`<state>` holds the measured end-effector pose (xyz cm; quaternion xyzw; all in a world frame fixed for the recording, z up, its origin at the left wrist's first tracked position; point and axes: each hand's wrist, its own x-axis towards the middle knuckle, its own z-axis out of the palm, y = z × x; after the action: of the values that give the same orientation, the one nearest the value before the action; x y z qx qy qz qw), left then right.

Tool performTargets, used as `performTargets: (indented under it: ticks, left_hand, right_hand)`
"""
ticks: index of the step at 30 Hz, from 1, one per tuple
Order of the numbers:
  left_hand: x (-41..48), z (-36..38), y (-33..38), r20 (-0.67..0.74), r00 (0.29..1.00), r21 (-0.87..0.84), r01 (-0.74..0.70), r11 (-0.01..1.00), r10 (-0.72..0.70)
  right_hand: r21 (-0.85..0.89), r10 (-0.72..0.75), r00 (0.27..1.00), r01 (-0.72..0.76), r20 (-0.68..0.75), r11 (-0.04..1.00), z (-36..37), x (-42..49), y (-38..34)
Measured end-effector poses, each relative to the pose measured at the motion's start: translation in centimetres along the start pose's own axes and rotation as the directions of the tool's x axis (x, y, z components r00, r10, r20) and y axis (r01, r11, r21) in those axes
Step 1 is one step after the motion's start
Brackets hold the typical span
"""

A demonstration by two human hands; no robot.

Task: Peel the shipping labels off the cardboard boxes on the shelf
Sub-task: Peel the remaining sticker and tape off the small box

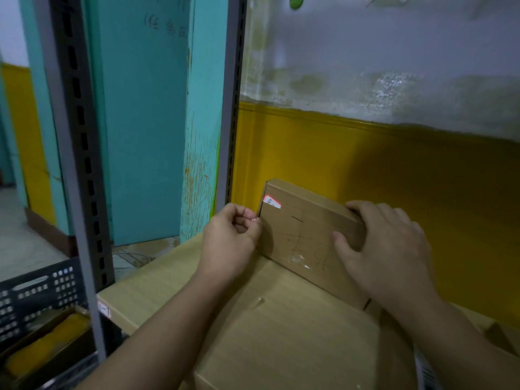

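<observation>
— So, where's the label?
— Corner of the small box, atop a big box. The right hand clasps its top; the left hand, grip tight, pinches a scrap.
— Obstacles?
— A post, just beside.

The box I'm holding is matt brown cardboard with shiny tape bits, the label scrap looks glossy paper, same as the sliver I'm pinching. Grey painted metal shelf post, black plastic crate.
</observation>
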<state>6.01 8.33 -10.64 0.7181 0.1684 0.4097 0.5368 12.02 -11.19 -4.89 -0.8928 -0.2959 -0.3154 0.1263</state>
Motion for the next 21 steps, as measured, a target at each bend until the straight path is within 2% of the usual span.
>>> performTargets:
  ticks: [4, 8, 14, 21]
  left_hand:
    - [-0.2, 0.1, 0.3, 0.027, 0.999, -0.015, 0.03, 0.999, -0.03]
    - [-0.5, 0.3, 0.5, 0.056, 0.998, 0.039, 0.026, 0.999, -0.028]
    - [-1.3, 0.4, 1.0, 0.23, 0.971, 0.204, -0.111, 0.973, 0.062]
    - [-1.5, 0.0, 1.0, 0.228, 0.971, 0.194, -0.122, 0.973, 0.076]
  right_hand:
    - [0.0, -0.002, 1.0, 0.002, 0.011, 1.0, -0.1, 0.0, -0.1]
    - [-0.011, 0.001, 1.0, -0.001, 0.016, 1.0, -0.3, -0.1, -0.2]
    - [-0.044, -0.005, 1.0, 0.007, 0.028, 0.999, -0.3, 0.0, -0.3]
    - [-0.118, -0.052, 0.998, 0.055, 0.026, 0.992, -0.2, -0.3, -0.8]
